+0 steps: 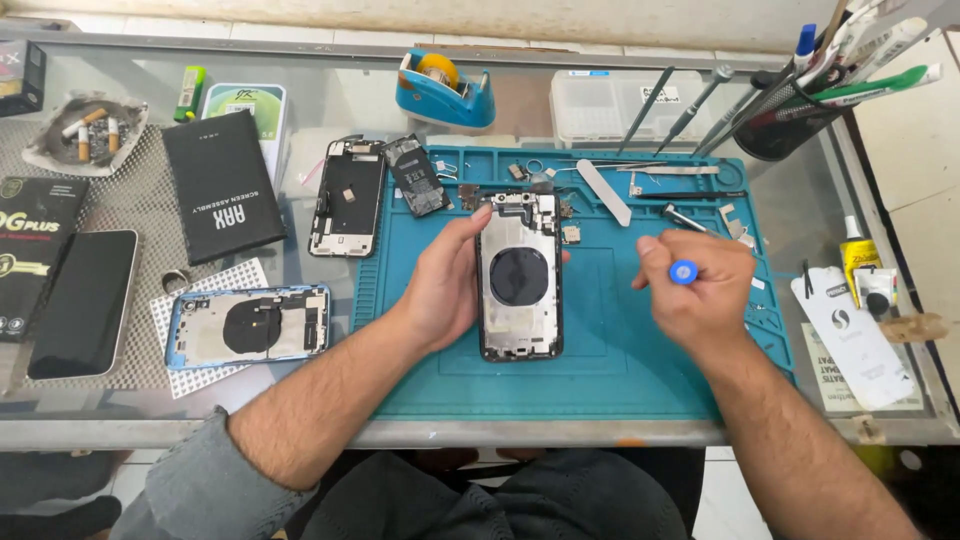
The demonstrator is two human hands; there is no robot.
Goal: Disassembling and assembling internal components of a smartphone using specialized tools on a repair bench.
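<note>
So the left hand [440,285] has its grip wrapped around the left edge of an opened phone body [519,277], thumb up near the top corner, holding it flat on the teal mat [610,370] pretty much dead center of the worktop [560,432]. The right hand [700,285] sits at 3 o'clock from the phone, well apart from it, its grip pinched shut on a screwdriver with a blue cap [684,271]; the tip is hidden behind the fingers.

Containers: a black mesh cup [790,120] at 1 o'clock is stuffed with pens and tools. A clear plastic parts box [610,105] sits at 12, can't tell what's inside. The ashtray [85,135] far out at 10 o'clock has a few cigarette butts in it. The mat's top trays hold loose small phone parts, tweezers [680,169] and a white pry tool [603,192].

Other stuff: blue tape dispenser [443,90] at 12, a second bare phone frame [347,197] and a battery [417,175] at 11, a blue-edged phone housing [248,327] at 9 on a white mesh pad, a black-screened phone [85,303] further left, a black box [222,186], and a glue tube [858,255] at 3. Nothing sits between the two hands, just bare mat.
</note>
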